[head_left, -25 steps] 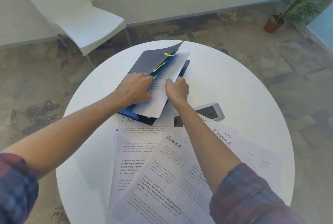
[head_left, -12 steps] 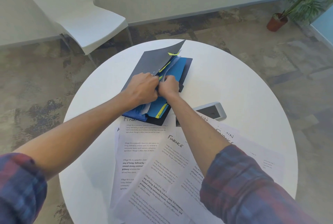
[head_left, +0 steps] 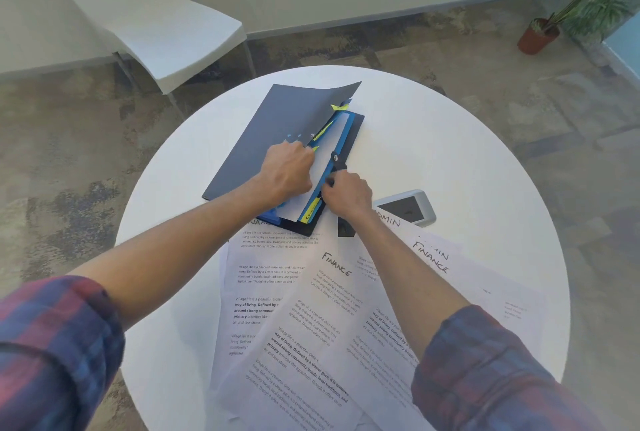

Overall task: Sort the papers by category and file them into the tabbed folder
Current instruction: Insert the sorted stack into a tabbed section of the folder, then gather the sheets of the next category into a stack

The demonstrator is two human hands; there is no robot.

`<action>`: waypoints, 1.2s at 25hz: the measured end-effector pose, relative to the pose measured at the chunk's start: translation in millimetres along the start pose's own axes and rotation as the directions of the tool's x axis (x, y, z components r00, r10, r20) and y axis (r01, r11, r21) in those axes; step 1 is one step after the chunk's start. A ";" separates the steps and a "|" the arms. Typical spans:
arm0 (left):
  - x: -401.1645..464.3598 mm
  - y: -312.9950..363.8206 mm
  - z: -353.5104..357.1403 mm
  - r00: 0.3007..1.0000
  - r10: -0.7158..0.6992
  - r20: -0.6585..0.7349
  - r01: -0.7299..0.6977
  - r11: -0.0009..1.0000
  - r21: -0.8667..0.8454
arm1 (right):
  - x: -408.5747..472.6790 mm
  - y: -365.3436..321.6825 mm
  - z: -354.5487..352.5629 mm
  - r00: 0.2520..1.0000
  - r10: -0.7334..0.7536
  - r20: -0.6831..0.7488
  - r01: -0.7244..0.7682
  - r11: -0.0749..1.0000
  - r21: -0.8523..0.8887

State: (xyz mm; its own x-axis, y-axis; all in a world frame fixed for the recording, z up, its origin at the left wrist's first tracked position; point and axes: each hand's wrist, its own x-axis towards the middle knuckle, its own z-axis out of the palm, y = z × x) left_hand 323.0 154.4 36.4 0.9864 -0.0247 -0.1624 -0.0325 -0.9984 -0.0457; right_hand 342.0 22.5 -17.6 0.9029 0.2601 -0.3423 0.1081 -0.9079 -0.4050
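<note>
Head view only. Tabbed folder [head_left: 277,139] is seen lying on the far half of the round white table [head_left: 467,160], its long axis running from near-left to far-right; the dark cover [head_left: 294,119] is lifted and curled back to the left. A white sheet [head_left: 325,167] is seated between blue dividers [head_left: 337,153] that carry yellow tabs [head_left: 310,214].

Left hand [head_left: 287,171] is laid palm-down across the opened section, fingers curled against the sheet and the cover edge, so the pocket is held open. What exactly is pinched cannot be told. Right hand [head_left: 346,195] is closed at the folder's near right edge, just below a dark clasp [head_left: 335,157]; the fingers appear pressed together on the divider edge, though their tips are hidden.

Unfiled papers [head_left: 311,309] are spread in an overlapping fan on the near half of the table, between the forearms and touching the folder's near corner. Headings FINANCE [head_left: 336,268] and part of ADMIN [head_left: 389,221] are legible. A phone [head_left: 408,207] is noted just right of the right wrist, resting partly on a sheet.

Judgement: the sheet is nearly seated. The next paper lies toward the body from both hands; the right hand is nearer to the fan, while the left hand is better kept on the folder.
</note>
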 end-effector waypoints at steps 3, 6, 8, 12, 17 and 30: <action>3.9 7.3 4.4 0.999 -0.014 0.034 0.013 0.999 0.033 | -7.5 11.8 10.3 0.998 -0.051 0.048 0.052 0.998 -0.026; 7.1 12.7 8.5 0.997 -0.019 0.070 0.014 0.997 0.074 | -14.0 13.8 12.3 0.998 -0.056 -0.025 0.057 0.998 0.029; 9.4 13.9 10.3 0.997 -0.018 0.078 0.011 0.995 0.097 | -17.2 16.3 12.1 0.995 -0.060 -0.081 0.063 0.997 0.036; 11.4 14.1 13.3 0.996 -0.025 0.083 0.013 0.990 0.138 | -30.8 25.8 18.1 0.970 -0.244 0.007 0.244 0.967 -0.078; 12.3 14.7 16.6 0.995 -0.028 0.099 0.012 0.986 0.164 | -51.0 26.4 31.6 0.944 -0.311 0.106 0.329 0.904 -0.272; -50.7 25.1 60.6 0.977 -0.147 0.156 0.130 0.985 0.117 | -179.6 101.4 29.6 0.998 -0.061 -0.011 0.062 0.984 0.167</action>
State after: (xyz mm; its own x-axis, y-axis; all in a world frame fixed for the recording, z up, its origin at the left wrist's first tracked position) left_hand 262.4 133.6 -16.3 0.9432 0.1310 -0.3052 0.0772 -0.9803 -0.1819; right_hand 178.5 -106.5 -22.3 0.8991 0.3117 -0.3073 0.0930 -0.8221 -0.5617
